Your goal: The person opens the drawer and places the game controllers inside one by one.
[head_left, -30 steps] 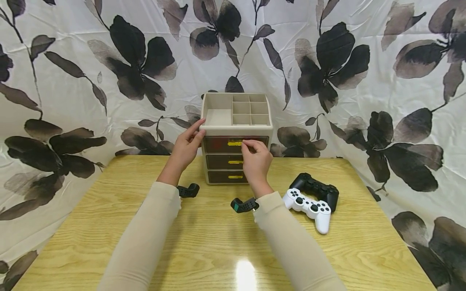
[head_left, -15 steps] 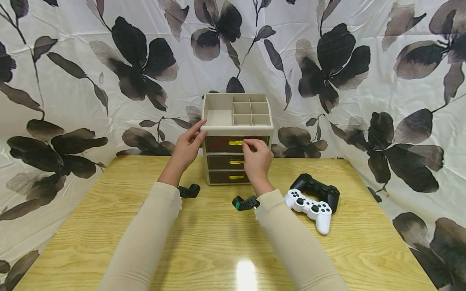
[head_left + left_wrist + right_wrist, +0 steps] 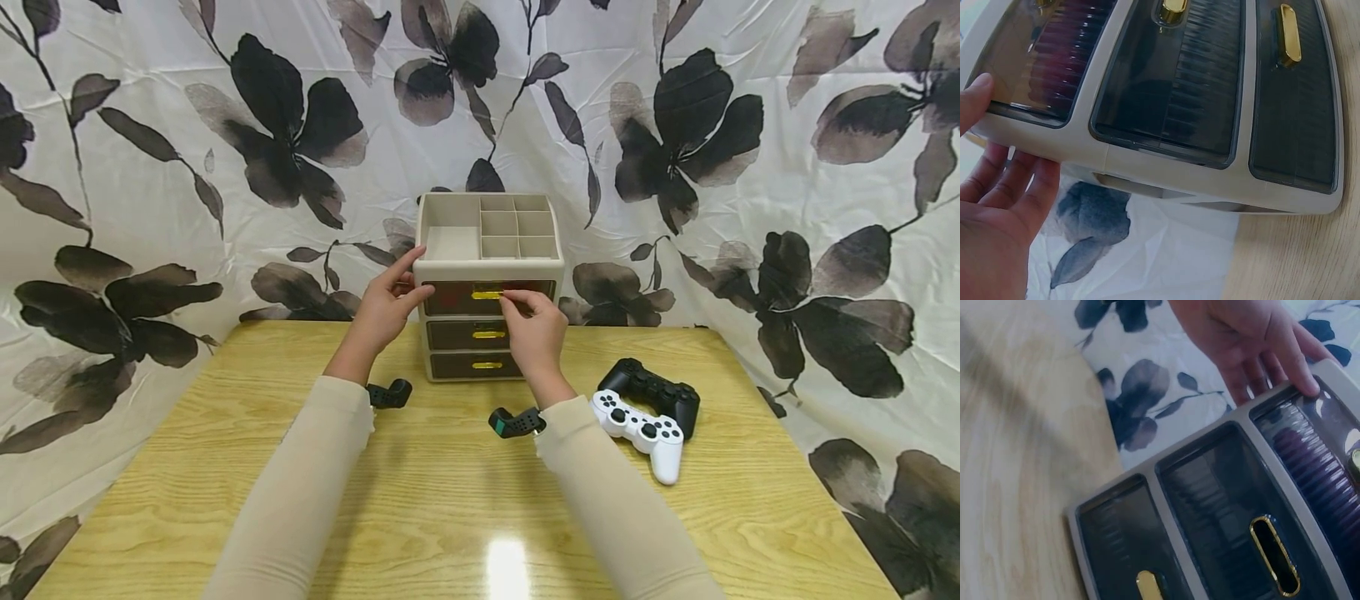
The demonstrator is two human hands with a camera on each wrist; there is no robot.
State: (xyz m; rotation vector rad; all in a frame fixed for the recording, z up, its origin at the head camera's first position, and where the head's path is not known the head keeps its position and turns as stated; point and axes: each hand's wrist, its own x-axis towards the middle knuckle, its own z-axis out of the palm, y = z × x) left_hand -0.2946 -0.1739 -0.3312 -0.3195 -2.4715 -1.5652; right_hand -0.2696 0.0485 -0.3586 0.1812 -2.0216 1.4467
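Observation:
A cream drawer organizer (image 3: 489, 265) with dark see-through drawers and gold handles stands upright on the table. My left hand (image 3: 381, 312) grips its left edge. The thumb lies on the front of the top drawer (image 3: 1025, 94), and the other fingers are against the side wall. My right hand (image 3: 537, 333) pinches the right end of the top drawer's gold handle (image 3: 486, 295), its thumb and index finger close together. That drawer sits closed, with something reddish showing through its front. The right wrist view leaves out the right hand and catches the left hand (image 3: 1266, 337) at the organizer's corner.
To the right on the wooden table (image 3: 435, 500), a white game controller (image 3: 663, 454) lies against a black game controller (image 3: 682, 400), close to my right sleeve. Open compartments (image 3: 517, 225) top the organizer. A floral cloth (image 3: 540, 125) hangs behind.
My left thumb has shifted from the organizer's side edge onto the top drawer's front. The right hand and wrist have moved slightly right, fingertips staying at the handle. The drawers have not moved.

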